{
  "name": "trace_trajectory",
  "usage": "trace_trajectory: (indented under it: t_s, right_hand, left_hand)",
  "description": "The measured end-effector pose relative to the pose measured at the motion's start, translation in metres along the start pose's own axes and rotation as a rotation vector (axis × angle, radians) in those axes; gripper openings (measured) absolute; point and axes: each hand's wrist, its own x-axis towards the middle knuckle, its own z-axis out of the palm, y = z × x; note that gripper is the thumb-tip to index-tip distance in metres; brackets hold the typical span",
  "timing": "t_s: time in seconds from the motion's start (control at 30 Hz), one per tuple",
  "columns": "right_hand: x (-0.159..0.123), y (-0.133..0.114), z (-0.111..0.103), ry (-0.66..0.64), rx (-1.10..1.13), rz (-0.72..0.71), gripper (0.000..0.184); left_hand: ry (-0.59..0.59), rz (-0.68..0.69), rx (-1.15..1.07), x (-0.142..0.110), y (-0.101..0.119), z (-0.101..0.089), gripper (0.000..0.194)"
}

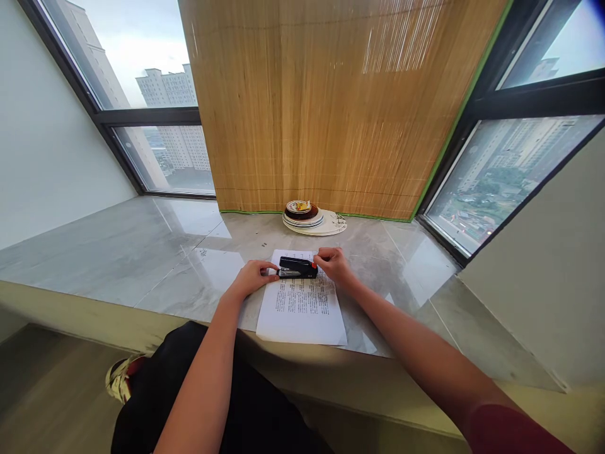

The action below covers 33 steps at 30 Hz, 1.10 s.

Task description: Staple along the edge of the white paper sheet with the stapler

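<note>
Where a black stapler [305, 265] lies across printed paper [302, 325] on the windowsill [118, 265], the left hand [253, 277] and right hand [333, 263] hold opposite ends.
The former pinches narrowly; the latter curls closed at the red-marked end.

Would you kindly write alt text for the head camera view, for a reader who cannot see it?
A person's left hand and right hand are at opposite ends of a black stapler lying on printed paper, on a grey tiled window ledge. Beyond it, stacked dishes sit before a bamboo blind flanked by windows.
</note>
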Motion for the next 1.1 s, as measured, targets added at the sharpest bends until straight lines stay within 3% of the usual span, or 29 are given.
trace_trajectory:
  t_s: [0.83, 1.1]
  right_hand:
    - [0.001, 0.009, 0.006, -0.021, -0.037, 0.021, 0.032]
    - [0.001, 0.015, 0.008, -0.046, -0.04, 0.036, 0.051]
  left_hand:
    - [0.007, -0.026, -0.048, 0.0, -0.001, 0.001, 0.042]
    - [0.014, -0.017, -0.056, 0.0, -0.001, 0.0, 0.041]
